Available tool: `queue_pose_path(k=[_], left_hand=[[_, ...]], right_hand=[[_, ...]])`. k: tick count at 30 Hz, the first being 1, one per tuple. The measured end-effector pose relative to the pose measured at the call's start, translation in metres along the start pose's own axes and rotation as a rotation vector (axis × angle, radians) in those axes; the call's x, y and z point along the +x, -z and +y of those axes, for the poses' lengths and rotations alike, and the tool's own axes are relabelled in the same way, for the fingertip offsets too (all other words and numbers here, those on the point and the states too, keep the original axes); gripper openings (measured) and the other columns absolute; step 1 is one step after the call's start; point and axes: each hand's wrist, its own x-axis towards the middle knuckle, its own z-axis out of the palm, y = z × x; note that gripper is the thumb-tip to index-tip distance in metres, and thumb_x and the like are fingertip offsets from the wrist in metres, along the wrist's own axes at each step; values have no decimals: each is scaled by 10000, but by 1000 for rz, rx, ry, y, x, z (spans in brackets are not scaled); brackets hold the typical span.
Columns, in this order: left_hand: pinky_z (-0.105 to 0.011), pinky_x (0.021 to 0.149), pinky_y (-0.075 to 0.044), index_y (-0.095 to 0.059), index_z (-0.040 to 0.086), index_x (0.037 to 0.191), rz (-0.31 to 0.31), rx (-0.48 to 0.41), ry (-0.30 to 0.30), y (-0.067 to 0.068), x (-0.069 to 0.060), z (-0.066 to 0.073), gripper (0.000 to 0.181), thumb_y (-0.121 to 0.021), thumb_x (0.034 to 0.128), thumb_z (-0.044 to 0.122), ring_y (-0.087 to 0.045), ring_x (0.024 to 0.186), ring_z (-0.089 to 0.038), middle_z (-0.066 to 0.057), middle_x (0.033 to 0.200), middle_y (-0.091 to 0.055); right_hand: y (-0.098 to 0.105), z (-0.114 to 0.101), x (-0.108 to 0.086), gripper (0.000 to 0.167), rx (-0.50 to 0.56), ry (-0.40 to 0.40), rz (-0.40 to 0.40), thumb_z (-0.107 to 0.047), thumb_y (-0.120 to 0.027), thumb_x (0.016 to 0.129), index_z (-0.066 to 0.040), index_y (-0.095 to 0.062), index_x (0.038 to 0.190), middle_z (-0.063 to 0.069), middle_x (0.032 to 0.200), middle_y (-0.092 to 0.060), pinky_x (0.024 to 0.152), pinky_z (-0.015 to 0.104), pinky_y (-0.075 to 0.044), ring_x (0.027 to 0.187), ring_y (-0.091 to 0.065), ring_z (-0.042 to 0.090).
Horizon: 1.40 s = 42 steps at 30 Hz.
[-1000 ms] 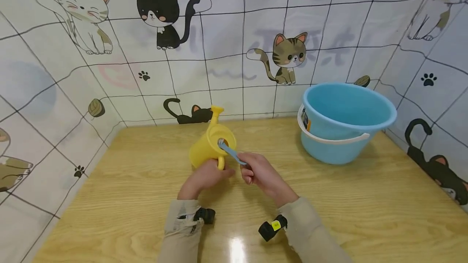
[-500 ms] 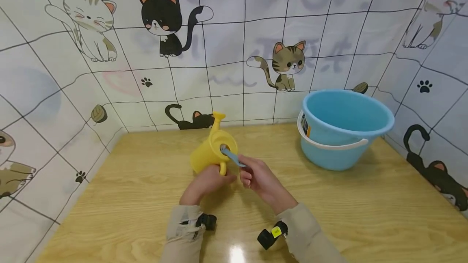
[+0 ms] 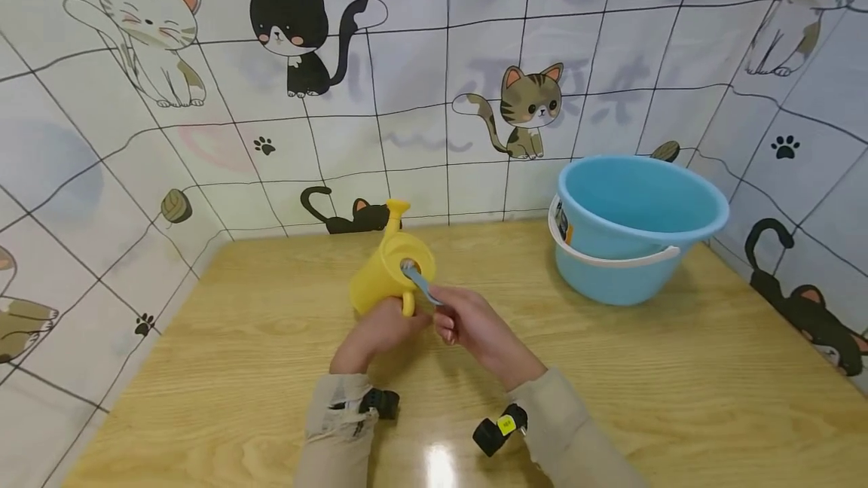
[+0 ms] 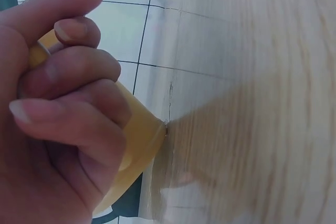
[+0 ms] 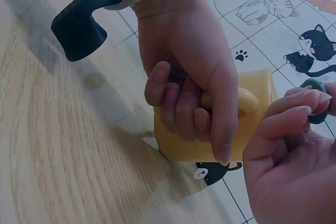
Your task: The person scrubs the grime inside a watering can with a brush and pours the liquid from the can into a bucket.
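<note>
One watering can (image 3: pixel 380 273), leaning right, spout (image 3: pixel 393 218) away

Blue bucket (image 3: pixel 620 282), cat-print wall (image 3: pixel 415 89), wooden table (image 3: pixel 685 382)

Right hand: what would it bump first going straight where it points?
Probably the yellow watering can, which the blue tool in the right hand points into; depth is hard to judge.

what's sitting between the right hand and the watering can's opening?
A blue-handled tool: the right hand pinches one end, the other is at the opening of the yellow watering can. Shows in the head view.
</note>
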Motion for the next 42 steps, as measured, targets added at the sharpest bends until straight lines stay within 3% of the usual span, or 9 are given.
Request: queue_pose_path(k=[3, 13, 21, 28, 32, 39, 42], left_hand=[[-265, 486, -345, -451, 144, 598, 1, -4, 22, 0, 0, -3, 308, -623, 772, 332, -368, 500, -104, 55, 532, -333], [-278, 466, -367, -558, 108, 725, 13, -48, -30, -1, -1, -6, 156, -532, 844, 206, -417, 514, -125, 20, 616, -467], [-238, 383, -294, -493, 107, 624, 30, -33, -21, -2, -1, -5, 240, -499, 858, 159, -336, 412, -97, 42, 528, -368], [-249, 397, -315, -499, 103, 633, 36, -43, -15, -2, 1, -5, 198, -534, 820, 159, -355, 428, -104, 33, 542, -379], [-261, 390, -341, -507, 105, 646, 8, -50, 2, -1, 1, -5, 199, -562, 814, 196, -383, 435, -112, 27, 555, -406], [-279, 466, -374, -539, 100, 679, 1, 22, -37, 1, 4, -2, 227, -595, 817, 270, -415, 512, -121, 34, 575, -410], [-267, 471, -353, -523, 101, 643, -4, 37, -26, 2, 4, 1, 265, -606, 806, 292, -394, 506, -115, 43, 556, -380]], right_hand=[[-3, -1, -1, 331, 14, -3, -11, -342, -539, 875, -35, -440, 802, 1, 547, -330, 480, 244, -311, 477, -367, 123], [-11, 3, -3, 357, -13, 0, -91, -366, -530, 876, -11, -523, 830, 15, 620, -446, 480, 226, -320, 519, -372, 116], [-9, 4, -4, 351, -50, -7, -130, -397, -530, 869, -51, -550, 816, 18, 655, -495, 494, 225, -347, 546, -409, 118], [-8, 2, -3, 379, -34, 33, -119, -384, -529, 873, -6, -560, 873, 6, 644, -485, 488, 221, -344, 527, -392, 107], [-7, 2, -2, 346, 1, 38, -84, -357, -512, 889, -14, -543, 856, 10, 633, -477, 473, 215, -338, 517, -387, 99], [-5, 1, 1, 337, 78, 53, -18, -355, -482, 906, -21, -507, 868, 14, 614, -464, 459, 198, -326, 510, -383, 90], [-4, 2, 2, 329, 130, 48, -10, -357, -490, 902, -30, -511, 868, 11, 607, -452, 462, 200, -316, 511, -372, 95]])
